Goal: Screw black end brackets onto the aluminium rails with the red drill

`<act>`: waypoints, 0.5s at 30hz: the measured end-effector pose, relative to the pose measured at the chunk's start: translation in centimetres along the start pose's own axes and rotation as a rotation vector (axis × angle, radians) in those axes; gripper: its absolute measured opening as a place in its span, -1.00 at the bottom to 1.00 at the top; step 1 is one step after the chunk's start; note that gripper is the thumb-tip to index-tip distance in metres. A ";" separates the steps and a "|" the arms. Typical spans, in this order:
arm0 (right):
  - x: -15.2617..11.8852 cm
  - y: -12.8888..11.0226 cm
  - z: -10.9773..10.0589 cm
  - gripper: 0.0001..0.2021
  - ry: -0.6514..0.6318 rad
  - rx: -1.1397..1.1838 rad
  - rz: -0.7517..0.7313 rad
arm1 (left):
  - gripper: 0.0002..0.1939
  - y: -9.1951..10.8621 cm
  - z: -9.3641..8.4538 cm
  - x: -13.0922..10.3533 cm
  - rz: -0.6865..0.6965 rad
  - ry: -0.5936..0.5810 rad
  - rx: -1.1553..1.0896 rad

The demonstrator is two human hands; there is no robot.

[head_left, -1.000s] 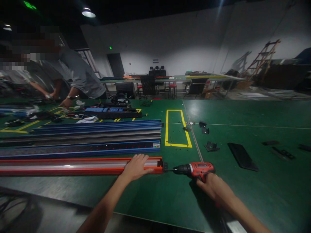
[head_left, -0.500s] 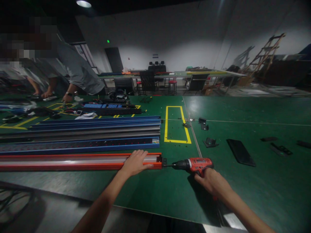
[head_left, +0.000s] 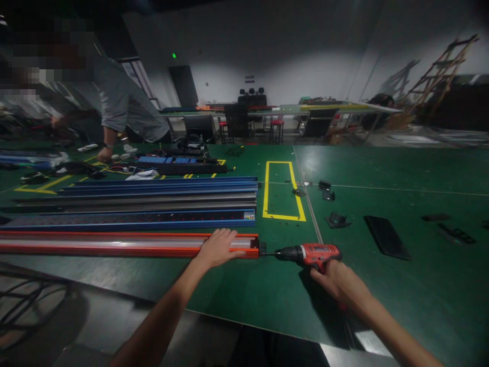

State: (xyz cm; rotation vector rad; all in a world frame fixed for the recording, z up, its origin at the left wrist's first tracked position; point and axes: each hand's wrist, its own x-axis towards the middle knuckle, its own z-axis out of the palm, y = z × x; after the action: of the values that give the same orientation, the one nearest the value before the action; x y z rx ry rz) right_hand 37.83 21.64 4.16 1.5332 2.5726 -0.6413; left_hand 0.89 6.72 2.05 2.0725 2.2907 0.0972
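Observation:
A long orange channel-shaped rail (head_left: pixel 153 251) lies along the near side of the table. My left hand (head_left: pixel 218 247) is laid over it close to its right end, fingers across the top and thumb along the near side. A small black end piece (head_left: pixel 262 248) sits at that end. My right hand (head_left: pixel 340 278) is wrapped round the handle of a red and black cordless drill (head_left: pixel 319 252). The drill points left, its long bit (head_left: pixel 270 254) reaching the black end piece. Whether the tip sits in a screw is too small to tell.
Blue and black rails (head_left: pixel 160 218) lie parallel behind the orange one. Yellow tape (head_left: pixel 284 217) outlines a rectangle with small bits in it. Black plastic parts (head_left: pixel 337 220) and a flat black panel (head_left: pixel 385 237) lie to the right. Another person's arm (head_left: pixel 109 137) reaches onto the table at the left.
The whole view has shifted slightly. Both hands, the drill and the orange rail keep their places relative to each other. At the left, the other person's arms have moved.

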 end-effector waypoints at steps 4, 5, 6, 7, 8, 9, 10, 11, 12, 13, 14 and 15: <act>0.0 0.0 0.0 -0.62 0.023 0.008 -0.006 | -0.16 -0.1 0.1 0.0 0.010 0.020 -0.014; 0.1 0.1 0.1 -0.62 0.018 0.007 -0.002 | -0.15 -0.1 0.1 0.0 0.013 0.019 -0.013; 0.1 0.1 0.1 -0.62 0.011 0.004 0.004 | -0.14 -0.2 0.1 0.0 0.016 0.017 -0.009; 0.1 0.1 0.1 -0.62 0.005 -0.001 0.009 | -0.14 -0.2 0.2 0.1 0.019 0.014 -0.005; 0.2 0.1 0.1 -0.62 -0.002 -0.007 0.009 | -0.14 -0.3 0.2 0.1 0.021 0.012 -0.001; 0.2 0.1 0.1 -0.61 -0.008 -0.017 0.004 | -0.14 -0.3 0.3 0.1 0.022 0.014 0.001; 0.2 0.1 0.1 -0.62 -0.010 -0.029 -0.004 | -0.15 -0.4 0.3 0.1 0.024 0.020 -0.001; 0.2 0.0 0.1 -0.62 -0.013 -0.040 -0.012 | -0.15 -0.5 0.4 0.1 0.026 0.028 -0.007; 0.2 0.0 0.1 -0.62 -0.012 -0.052 -0.016 | -0.15 -0.5 0.5 0.1 0.029 0.036 -0.015; 0.2 0.0 0.1 -0.62 -0.012 -0.061 -0.017 | -0.15 -0.6 0.6 0.1 0.030 0.042 -0.023; 0.1 0.0 0.1 -0.63 -0.012 -0.067 -0.013 | -0.15 -0.6 0.7 0.1 0.032 0.046 -0.028; 0.1 0.0 0.1 -0.63 -0.011 -0.068 -0.011 | -0.14 -0.7 0.8 0.1 0.032 0.048 -0.029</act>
State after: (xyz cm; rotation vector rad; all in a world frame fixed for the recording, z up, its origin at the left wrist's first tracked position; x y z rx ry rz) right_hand 37.74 21.72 4.05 1.4918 2.5678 -0.5556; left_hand 0.29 6.77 1.19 2.1155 2.2693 0.1833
